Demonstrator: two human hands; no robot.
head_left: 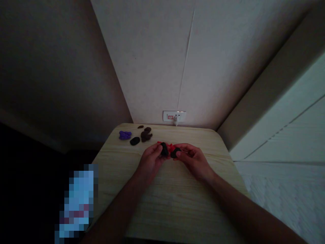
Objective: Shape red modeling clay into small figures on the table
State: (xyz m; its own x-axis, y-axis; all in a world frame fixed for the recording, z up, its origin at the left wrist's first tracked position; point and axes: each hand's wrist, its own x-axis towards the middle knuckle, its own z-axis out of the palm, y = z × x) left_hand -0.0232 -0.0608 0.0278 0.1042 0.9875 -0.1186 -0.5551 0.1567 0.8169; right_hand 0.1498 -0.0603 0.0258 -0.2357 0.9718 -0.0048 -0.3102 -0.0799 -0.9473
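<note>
Over the wooden tabletop (182, 203), my two hands are close together. My left hand (151, 157) is closed on a black clay-like lump (164, 149), its thumb pressing from the near side. Between thumb and fingers, my right hand (195, 160) pinches another black clay-like lump (175, 153). Bright red material (172, 148) shows between and behind the black lumps; its full shape is hidden by my fingers, and I cannot tell whether it is joined to them.
Toward the back left of the table lie a purple lump (125, 135), a flat black lump (135, 141), a brown lump (146, 135) and a small brown piece (140, 127). A wall socket (166, 116) with a plug sits just behind the table. White panelling (286, 132) stands at right.
</note>
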